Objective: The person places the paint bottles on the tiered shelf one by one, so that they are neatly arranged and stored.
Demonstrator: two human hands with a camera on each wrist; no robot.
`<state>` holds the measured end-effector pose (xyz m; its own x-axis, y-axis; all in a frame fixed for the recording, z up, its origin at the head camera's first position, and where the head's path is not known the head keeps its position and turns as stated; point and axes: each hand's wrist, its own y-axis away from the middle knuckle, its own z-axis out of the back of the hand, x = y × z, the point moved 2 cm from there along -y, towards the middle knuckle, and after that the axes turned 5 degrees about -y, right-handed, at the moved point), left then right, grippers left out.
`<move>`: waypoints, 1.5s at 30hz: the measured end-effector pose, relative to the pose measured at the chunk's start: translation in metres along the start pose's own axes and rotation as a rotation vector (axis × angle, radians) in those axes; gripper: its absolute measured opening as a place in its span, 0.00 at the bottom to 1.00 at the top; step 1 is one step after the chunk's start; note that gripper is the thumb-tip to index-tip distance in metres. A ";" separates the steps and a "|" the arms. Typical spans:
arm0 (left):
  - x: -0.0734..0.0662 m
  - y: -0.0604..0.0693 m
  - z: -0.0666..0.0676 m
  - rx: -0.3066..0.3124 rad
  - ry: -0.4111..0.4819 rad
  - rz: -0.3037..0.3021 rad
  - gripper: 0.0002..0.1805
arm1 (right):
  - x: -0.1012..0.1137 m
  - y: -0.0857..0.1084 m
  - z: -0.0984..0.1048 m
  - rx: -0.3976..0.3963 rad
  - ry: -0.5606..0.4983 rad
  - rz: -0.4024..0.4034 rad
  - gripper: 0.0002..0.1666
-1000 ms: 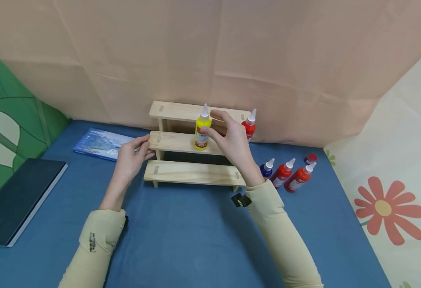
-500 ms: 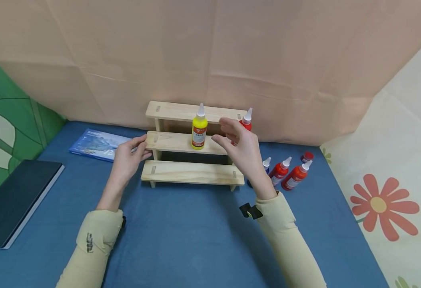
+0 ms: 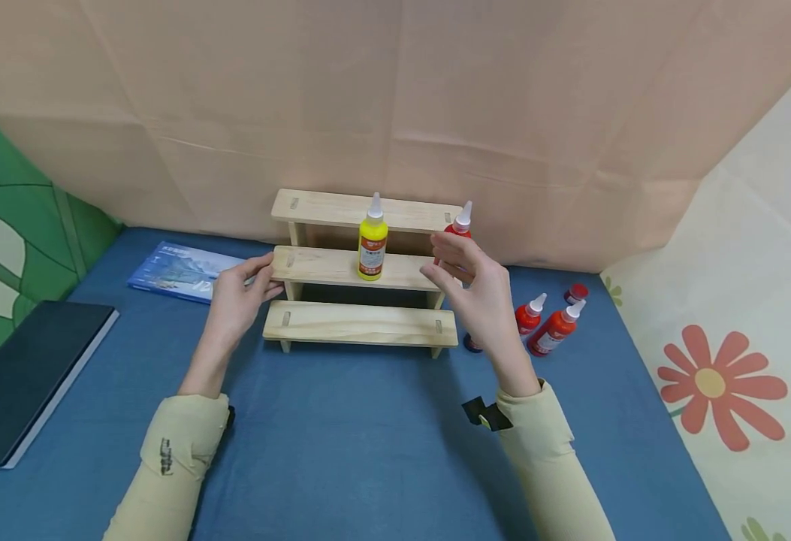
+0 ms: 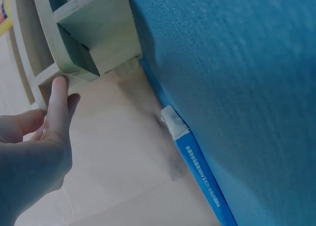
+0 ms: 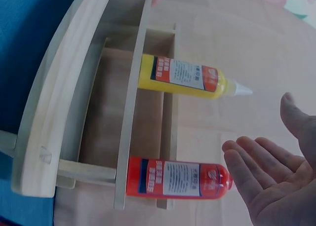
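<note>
A yellow paint bottle (image 3: 372, 246) with a white nozzle stands upright on the middle step of a three-step wooden rack (image 3: 361, 323). On that step's right end stands a red paint bottle (image 5: 177, 178), partly hidden in the head view by my right hand (image 3: 476, 289). That hand holds nothing; its thumb and fingers (image 5: 256, 167) are spread apart, close to the red bottle's top in the right wrist view. My left hand (image 3: 236, 300) pinches the left end of the middle step, with a finger (image 4: 59, 100) against its edge in the left wrist view.
Right of the rack stand two more red bottles (image 3: 552, 334), a mostly hidden dark bottle (image 3: 472, 343) and a small red-lidded jar (image 3: 576, 293). A blue flat box (image 3: 179, 272) lies behind my left hand. A dark book (image 3: 30, 376) lies at the left edge.
My right hand has let go of the yellow bottle, which stays on the middle step, and has moved right towards the red bottle. The left hand keeps its hold on the rack.
</note>
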<state>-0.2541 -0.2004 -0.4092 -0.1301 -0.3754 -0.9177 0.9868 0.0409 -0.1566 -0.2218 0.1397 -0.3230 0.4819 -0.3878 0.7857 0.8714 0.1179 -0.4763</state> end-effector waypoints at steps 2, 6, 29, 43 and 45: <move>0.000 0.000 0.000 -0.001 0.004 -0.002 0.24 | 0.000 0.004 0.004 -0.006 0.010 0.003 0.29; 0.001 0.002 0.000 -0.004 0.002 0.001 0.25 | -0.001 0.012 0.011 -0.007 0.036 -0.007 0.29; -0.001 0.004 0.000 -0.013 -0.021 -0.057 0.24 | -0.030 0.036 0.046 -0.069 0.155 -0.080 0.32; -0.001 0.002 0.000 -0.018 -0.034 -0.052 0.24 | -0.048 0.043 0.058 -0.127 0.205 -0.140 0.30; 0.000 0.001 0.000 -0.019 -0.031 -0.048 0.24 | -0.050 0.044 0.059 -0.134 0.207 -0.147 0.30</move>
<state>-0.2529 -0.2001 -0.4095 -0.1735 -0.4058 -0.8973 0.9775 0.0400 -0.2071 -0.2018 0.2177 -0.3598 0.3108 -0.5716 0.7594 0.9038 -0.0696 -0.4223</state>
